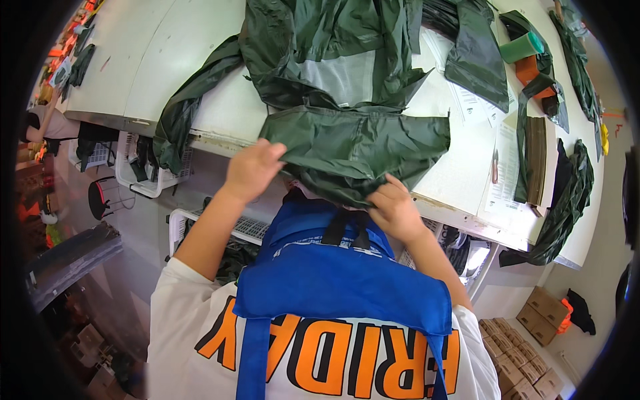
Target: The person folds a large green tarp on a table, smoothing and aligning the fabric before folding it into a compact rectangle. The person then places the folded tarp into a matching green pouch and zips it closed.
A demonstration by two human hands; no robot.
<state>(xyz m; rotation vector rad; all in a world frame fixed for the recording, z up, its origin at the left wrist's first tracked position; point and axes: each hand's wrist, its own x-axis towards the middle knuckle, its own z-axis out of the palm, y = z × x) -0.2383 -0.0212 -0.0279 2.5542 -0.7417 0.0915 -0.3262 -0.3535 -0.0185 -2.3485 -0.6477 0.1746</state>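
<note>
While the blue apron (333, 267) fills the lower centre of the frame over a white printed shirt (187, 320), both hands are seen just above it at the table's near edge. The left hand (252, 168) is closed on the upper left corner of a dark green fabric piece (357, 143), fingers curled over its hem. The right hand (395, 210) is clenched on the lower edge of the same piece, right of centre. The piece is held partly off the white table (167, 60), its lower part hanging over the edge. Below the table edge, at left centre, white wire baskets (143, 177) are noted. Further up, a larger dark green garment (333, 40) is spread across the upper centre, touching the held piece. At upper right, a green tape roll (523, 48) and an orange object (530, 69) are recorded beside more green strips (567, 193). Cardboard boxes (527, 360) are seen at lower right.
</note>
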